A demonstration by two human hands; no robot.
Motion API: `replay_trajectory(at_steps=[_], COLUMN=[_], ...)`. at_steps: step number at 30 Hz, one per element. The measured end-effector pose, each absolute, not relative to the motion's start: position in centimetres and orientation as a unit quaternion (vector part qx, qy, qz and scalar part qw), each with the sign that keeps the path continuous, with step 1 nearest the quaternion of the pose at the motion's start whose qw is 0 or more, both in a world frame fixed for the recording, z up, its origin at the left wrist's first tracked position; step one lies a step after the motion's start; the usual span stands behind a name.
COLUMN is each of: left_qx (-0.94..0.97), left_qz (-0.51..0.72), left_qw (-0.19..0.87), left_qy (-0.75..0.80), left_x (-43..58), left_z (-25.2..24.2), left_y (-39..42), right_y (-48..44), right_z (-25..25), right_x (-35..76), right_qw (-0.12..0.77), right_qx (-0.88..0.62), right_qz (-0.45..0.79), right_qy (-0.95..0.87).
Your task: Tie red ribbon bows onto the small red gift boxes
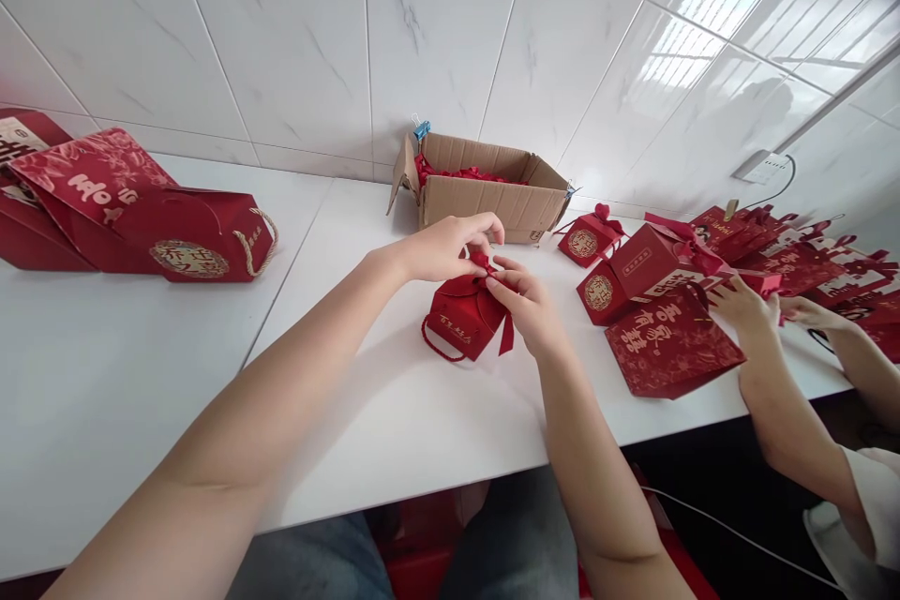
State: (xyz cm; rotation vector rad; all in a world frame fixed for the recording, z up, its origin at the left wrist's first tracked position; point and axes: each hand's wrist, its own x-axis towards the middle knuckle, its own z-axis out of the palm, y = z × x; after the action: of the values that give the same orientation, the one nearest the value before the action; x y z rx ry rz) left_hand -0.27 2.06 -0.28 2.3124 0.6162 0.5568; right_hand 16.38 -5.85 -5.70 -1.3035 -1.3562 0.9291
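Note:
A small red gift box (460, 319) with gold print and a red cord handle sits on the white table in front of me. Red ribbon (481, 262) is gathered at its top, and one tail hangs down the right side. My left hand (457, 247) arches over the box from the left, its fingers curled around the ribbon at the top. From the right, my right hand (520, 295) pinches the same ribbon just above the lid. The ribbon between my fingertips is partly hidden.
Behind the gift box stands an open cardboard carton (485, 202) holding red ribbons. Large red boxes (197, 234) are at the left. More red boxes (653, 272) and a red bag (667, 342) lie right, by a co-worker's hands (749, 309). A tiled wall (436, 37) closes the back.

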Motion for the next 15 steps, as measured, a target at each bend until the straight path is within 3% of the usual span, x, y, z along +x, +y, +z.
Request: replay_trajectory(at_steps=[8,11,15], left_qx=[0.884,0.875,0.883], left_qz=[0.193,0.095,-0.004], left_qw=[0.274,0.223,0.230], left_qy=[0.326,0.419,0.408], left_x=[-0.4,-1.1,-1.2], left_z=[0.6,1.9,2.8], left_y=[1.4,0.6,-0.1], right_y=[-5.4,-5.5,-5.6], right_z=[-6.1,-6.0,-5.9], right_x=[16.4,16.3,16.2], right_qw=[0.540,0.547,0.544], right_qx=[-0.497,-0.505,-0.514], right_qz=[0.458,0.454,0.446], right_qy=[-0.502,-0.489,-0.490])
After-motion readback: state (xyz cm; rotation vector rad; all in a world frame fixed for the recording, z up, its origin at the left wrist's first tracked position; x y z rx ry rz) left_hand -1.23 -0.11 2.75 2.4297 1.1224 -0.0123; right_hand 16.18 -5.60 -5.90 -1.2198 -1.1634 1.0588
